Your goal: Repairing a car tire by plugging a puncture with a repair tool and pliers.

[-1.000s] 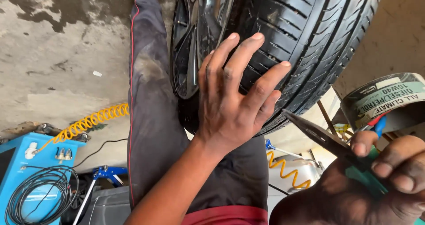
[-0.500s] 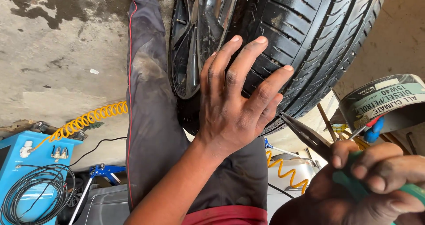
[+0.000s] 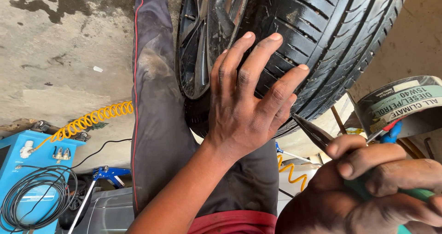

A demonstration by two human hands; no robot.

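The left hand (image 3: 244, 109) lies flat and open on the tread of the tyre (image 3: 322, 36), fingers spread wide, palm pressed to the rubber near the shoulder; it grips nothing, only steadies or feels the surface. The right hand (image 3: 368, 188) is closed around the green handle of a pair of long-nosed pliers (image 3: 317, 132). The dark tips of the pliers point up and left toward the tread and end just beside the little finger of the left hand. Whether the tips touch the rubber cannot be told, and nothing can be seen caught between them.

Judging from this, the work on the tread looks to be at an early or middle point. The spot seems to have been found and braced with the flat hand, and the tool has been brought close. No nail, plug or other bit is visible in the tool or lying nearby, so any pulling or probing appears not yet finished.

The tyre stands upright on its dark metal wheel (image 3: 202, 40), against the person's grey trouser leg (image 3: 161, 123). Further out, a yellow coiled hose (image 3: 92, 119) runs across the concrete floor (image 3: 60, 54) to a blue machine (image 3: 27, 169) with a black cable coiled on it. At right sits a labelled can (image 3: 405, 102).
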